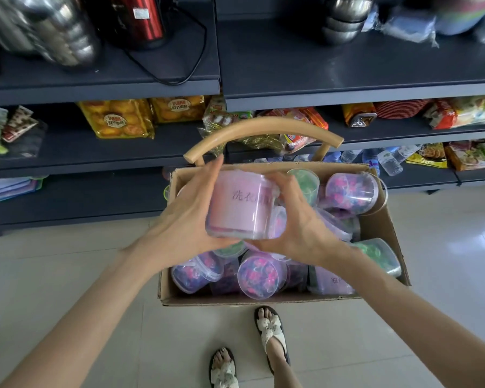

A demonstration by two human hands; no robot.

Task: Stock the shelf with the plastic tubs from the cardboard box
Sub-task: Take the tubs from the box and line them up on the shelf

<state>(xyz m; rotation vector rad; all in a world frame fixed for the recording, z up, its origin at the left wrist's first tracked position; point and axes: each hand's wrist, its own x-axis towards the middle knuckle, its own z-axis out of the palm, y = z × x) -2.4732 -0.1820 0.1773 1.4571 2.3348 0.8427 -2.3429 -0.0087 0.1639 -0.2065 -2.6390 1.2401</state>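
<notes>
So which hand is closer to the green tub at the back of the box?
Right. The right hand grips the pink tub just beside that green tub; the left hand holds the pink tub's other side, farther away.

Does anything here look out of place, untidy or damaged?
Two things. The tubs in the cardboard box lie jumbled on their sides, not upright. A black cord loops to the front edge of the top shelf. The pink tub held by the left hand and right hand looks intact.
</notes>
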